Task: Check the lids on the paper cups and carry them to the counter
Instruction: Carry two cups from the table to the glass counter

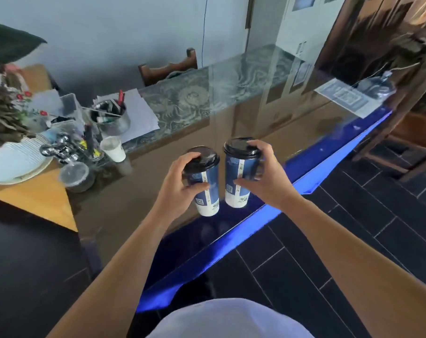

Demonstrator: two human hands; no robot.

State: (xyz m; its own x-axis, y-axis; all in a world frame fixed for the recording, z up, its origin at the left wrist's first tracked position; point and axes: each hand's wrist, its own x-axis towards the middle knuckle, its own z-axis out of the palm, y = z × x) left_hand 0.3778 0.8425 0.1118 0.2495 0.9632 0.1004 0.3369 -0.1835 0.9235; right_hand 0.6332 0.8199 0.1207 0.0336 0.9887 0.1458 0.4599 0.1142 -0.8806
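- Two blue paper cups are hovering side by side over the near edge of the worktop (173, 132), the left cup (208, 189) and the right cup (240, 176) close together but not touching.
- Each is wearing a black lid, the left lid (203, 159) and the right lid (241, 148) both looking seated flat.
- The left hand (182, 181) is wrapping its cup high up, fingers curling over the lid rim; the right hand (263, 174) is doing the same, thumb across the sleeve, fingers on the lid.
- By my read the carry is finishing, with the set-down coming: lowering both bases level onto the glossy top, then letting go without knocking them.
- Each cup is showing a pale vertical strip and a small square code; no lettering is sharp enough to read.
- Further along the left end, a white cup (113, 148), a clear domed lid (74, 173), a tin of pens (112, 115) and stacked plates (16, 164) are sitting.
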